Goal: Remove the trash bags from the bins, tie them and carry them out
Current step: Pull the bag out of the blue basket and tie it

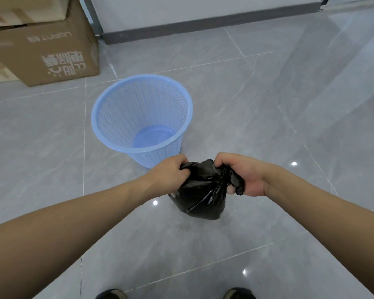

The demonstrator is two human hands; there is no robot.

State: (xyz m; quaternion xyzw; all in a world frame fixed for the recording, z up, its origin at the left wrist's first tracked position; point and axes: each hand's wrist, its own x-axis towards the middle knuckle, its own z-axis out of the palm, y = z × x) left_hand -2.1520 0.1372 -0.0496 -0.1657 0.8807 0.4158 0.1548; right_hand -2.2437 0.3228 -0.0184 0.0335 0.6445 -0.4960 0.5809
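both hands grasp the black trash bag at its gathered top, left hand on one side, right hand opposite; just beyond them stands the blue mesh bin.

Bag before bin, between hands; box behind-left of bin; bag seemingly on floor.

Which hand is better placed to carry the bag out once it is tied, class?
Probably the right hand: it grips the gathered neck of the black bag; the left hand pinches only an edge.
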